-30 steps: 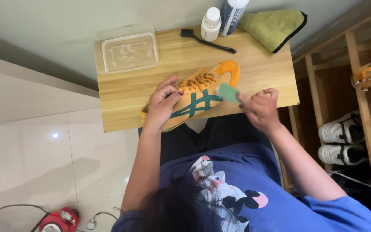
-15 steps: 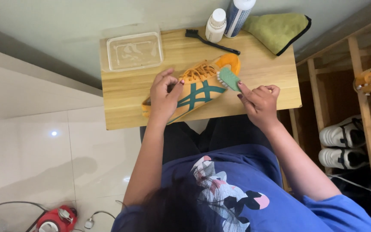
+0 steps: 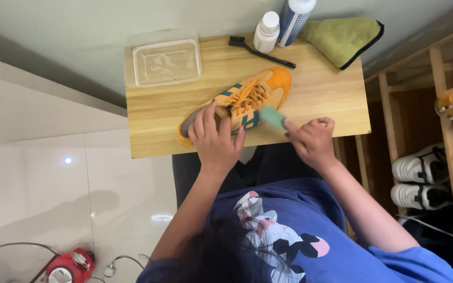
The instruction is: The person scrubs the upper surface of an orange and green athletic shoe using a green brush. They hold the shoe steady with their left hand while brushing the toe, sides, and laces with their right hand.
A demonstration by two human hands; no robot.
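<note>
Orange shoe (image 3: 242,102) lies on the wooden table (image 3: 321,94), the left hand (image 3: 215,137) closed over its heel while the right hand (image 3: 311,140) pinches a green sponge (image 3: 273,117) against its side. A clear plastic tub (image 3: 166,63) holding water sits behind, near two bottles (image 3: 281,23)

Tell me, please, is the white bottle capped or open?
Capped: the white bottle stands upright with its round white cap on top.

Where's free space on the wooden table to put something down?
Bare wood on the table lies right of the orange shoe, below the green cloth. Another patch: front-left corner, below the clear plastic container. Crowded: the back edge with bottle, can and black brush; the middle, with left hand and right hand.
</note>
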